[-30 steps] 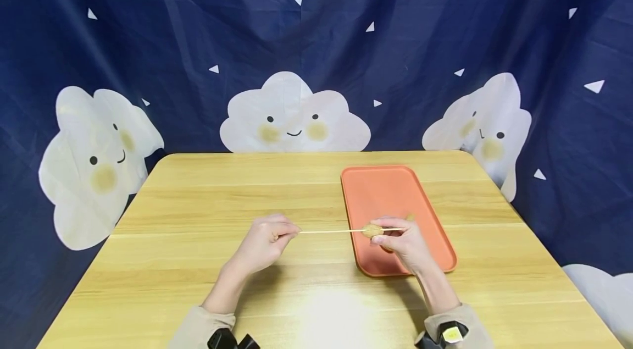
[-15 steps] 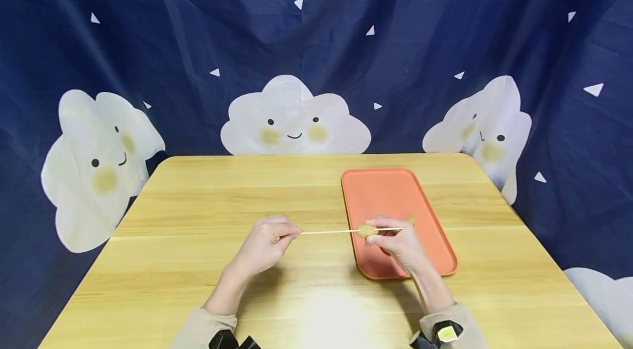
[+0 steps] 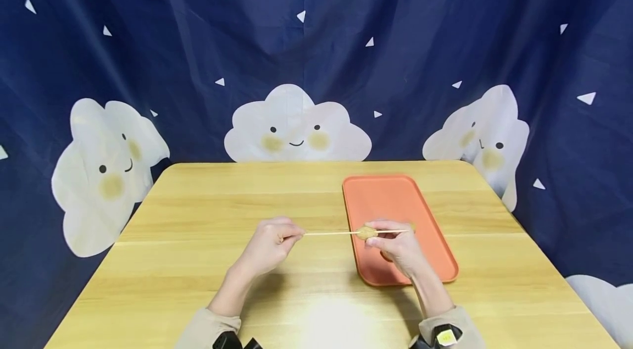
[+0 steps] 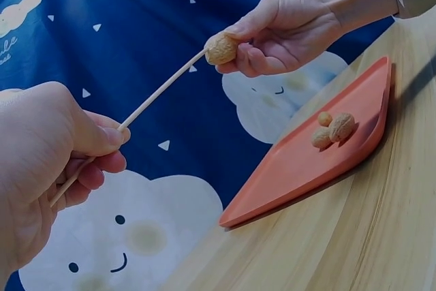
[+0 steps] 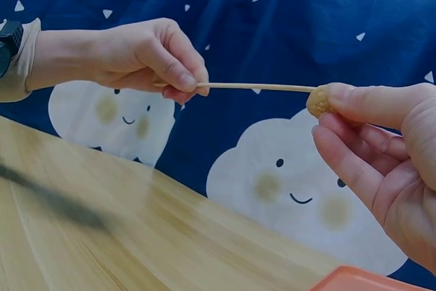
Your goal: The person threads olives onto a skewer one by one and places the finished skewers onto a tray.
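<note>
My left hand (image 3: 269,245) pinches a thin wooden skewer (image 3: 328,233), whose lower end runs back under the fingers in the left wrist view. Held between the right hand's (image 3: 404,253) thumb and fingers is a wrinkled golden-brown ball (image 4: 221,49). The skewer goes through this ball and comes out on its right side, as the head view shows. Both hands are raised above the table, the right one over an orange tray (image 3: 378,198). Lying together on that tray are two more wrinkled balls (image 4: 342,127) and a smaller yellowish piece (image 4: 325,119).
The wooden table (image 3: 237,195) carries the tray right of its middle. A dark blue curtain (image 3: 316,57) with smiling clouds hangs behind the table and along its sides. Each wrist wears a black band over a beige sleeve (image 3: 452,321).
The right hand has slid the ball a little to the left along the skewer, closer to the left hand. The left hand stays nearly still. The head view has tilted slightly upward.
</note>
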Available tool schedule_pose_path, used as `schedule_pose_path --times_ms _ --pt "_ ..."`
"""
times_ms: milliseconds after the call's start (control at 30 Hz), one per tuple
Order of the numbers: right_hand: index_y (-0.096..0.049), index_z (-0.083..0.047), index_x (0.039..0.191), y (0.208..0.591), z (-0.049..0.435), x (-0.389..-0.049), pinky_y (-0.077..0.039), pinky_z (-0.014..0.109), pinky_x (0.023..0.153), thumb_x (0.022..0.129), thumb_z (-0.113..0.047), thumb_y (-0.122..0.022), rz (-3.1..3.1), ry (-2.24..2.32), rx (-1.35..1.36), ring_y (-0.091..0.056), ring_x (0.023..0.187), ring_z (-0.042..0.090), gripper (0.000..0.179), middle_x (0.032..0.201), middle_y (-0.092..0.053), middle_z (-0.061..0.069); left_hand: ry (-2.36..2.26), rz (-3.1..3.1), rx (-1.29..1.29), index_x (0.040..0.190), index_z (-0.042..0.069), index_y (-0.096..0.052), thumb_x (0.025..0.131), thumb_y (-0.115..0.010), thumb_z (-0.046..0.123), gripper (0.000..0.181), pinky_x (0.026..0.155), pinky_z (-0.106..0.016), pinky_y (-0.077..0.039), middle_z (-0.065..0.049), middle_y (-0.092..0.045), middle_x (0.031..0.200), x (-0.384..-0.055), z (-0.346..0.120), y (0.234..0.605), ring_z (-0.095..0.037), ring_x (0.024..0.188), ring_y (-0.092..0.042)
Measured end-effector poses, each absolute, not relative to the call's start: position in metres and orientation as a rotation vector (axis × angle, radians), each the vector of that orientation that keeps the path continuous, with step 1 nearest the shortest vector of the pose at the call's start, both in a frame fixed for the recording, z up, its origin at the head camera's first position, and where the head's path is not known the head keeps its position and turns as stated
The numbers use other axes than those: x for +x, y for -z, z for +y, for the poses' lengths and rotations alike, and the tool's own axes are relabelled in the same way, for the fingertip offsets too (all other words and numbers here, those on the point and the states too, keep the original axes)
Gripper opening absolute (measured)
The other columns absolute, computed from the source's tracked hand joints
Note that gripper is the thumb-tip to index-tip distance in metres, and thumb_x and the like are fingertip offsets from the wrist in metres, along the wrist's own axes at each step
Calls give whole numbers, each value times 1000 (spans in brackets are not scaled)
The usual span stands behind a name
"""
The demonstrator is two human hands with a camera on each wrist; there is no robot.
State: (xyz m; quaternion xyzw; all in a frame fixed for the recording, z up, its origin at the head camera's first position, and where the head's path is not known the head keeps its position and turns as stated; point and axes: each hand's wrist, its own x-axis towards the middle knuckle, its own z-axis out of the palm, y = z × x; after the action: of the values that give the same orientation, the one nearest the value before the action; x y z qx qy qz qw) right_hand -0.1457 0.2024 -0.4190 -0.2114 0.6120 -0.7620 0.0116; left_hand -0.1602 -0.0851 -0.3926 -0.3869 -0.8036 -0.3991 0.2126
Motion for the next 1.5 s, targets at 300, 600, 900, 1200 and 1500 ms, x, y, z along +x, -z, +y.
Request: schedule_pose_path --times_ms 300,600,900,1200,1500 --pt "-73 -23 97 418 197 -143 -10 33 36 77 10 -66 1953 2369 -623 -49 46 1 39 71 -69 0 1135 -2237 -1073 81 3 -73 74 -70 -8 13 59 -19 -48 -1 -66 75 -159 -85 394 -8 67 -57" --pt "-73 -23 97 420 196 -149 -13 28 36 77 12 -64 1953 2378 -628 -64 63 10 42 77 -69 -1 1130 -2264 -1042 81 3 -74 75 -70 -7 13 58 -20 -47 1 -66 75 -161 -83 394 -7 65 -55" --pt "-72 -16 101 424 191 -151 -53 23 66 78 15 -61 1788 2439 -721 -65 74 13 40 91 -69 3 1142 -2238 -1044 80 0 -73 74 -69 -10 12 57 -21 -47 -2 -66 74 -160 -80 393 -9 64 -56" --pt "-71 -13 102 427 189 -152 -53 25 69 79 17 -58 1705 2471 -743 -65 77 13 40 90 -69 5 1116 -2233 -1046 80 1 -73 74 -69 -9 13 58 -20 -47 -1 -66 75 -160 -76 394 -9 65 -57" --pt "-71 -14 102 428 189 -150 -53 24 68 79 16 -58 1714 2465 -747 -64 75 13 40 89 -69 4 1117 -2222 -1040 79 3 -74 73 -70 -9 15 57 -18 -46 0 -65 73 -159 -71 398 -7 64 -56"
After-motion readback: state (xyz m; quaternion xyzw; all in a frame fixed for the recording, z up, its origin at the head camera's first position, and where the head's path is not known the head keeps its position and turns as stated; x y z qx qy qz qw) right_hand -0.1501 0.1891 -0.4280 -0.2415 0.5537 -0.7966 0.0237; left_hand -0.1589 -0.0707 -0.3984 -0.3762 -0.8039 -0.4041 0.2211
